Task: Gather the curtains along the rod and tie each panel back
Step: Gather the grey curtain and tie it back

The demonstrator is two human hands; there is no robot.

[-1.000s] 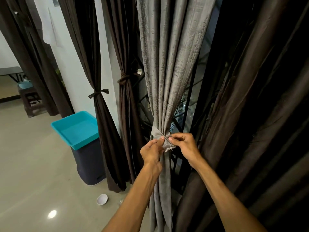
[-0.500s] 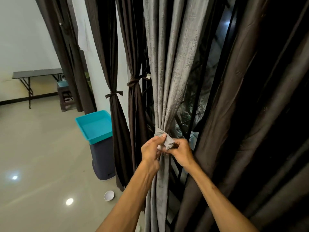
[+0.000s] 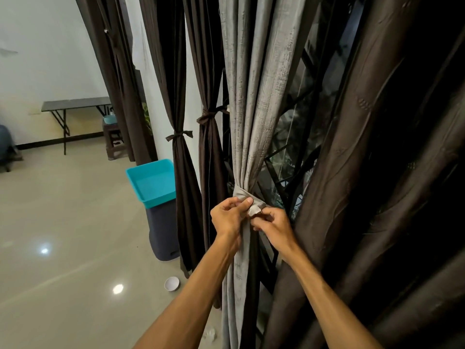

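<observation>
A grey textured curtain panel [image 3: 254, 96] hangs gathered in front of me, cinched by a grey fabric tie-back [image 3: 241, 193] wrapped round it. My left hand [image 3: 227, 217] pinches one end of the tie at the panel's front. My right hand [image 3: 273, 224] pinches the other end [image 3: 254, 209], close against the left. Two dark brown panels [image 3: 181, 172] [image 3: 210, 159] to the left each carry a knotted tie. A wide dark brown panel [image 3: 364, 172] hangs loose on the right.
A teal tray [image 3: 151, 181] sits on a dark bin [image 3: 163, 233] beside the brown panels. A small white bowl [image 3: 172, 283] lies on the tiled floor. Window bars [image 3: 284, 152] show behind the grey panel. A folding table [image 3: 75, 104] and stool [image 3: 113, 137] stand far left.
The view has swung left and upward. My two hands have drawn closer together on the tie's ends, still at the same spot on the grey panel.
</observation>
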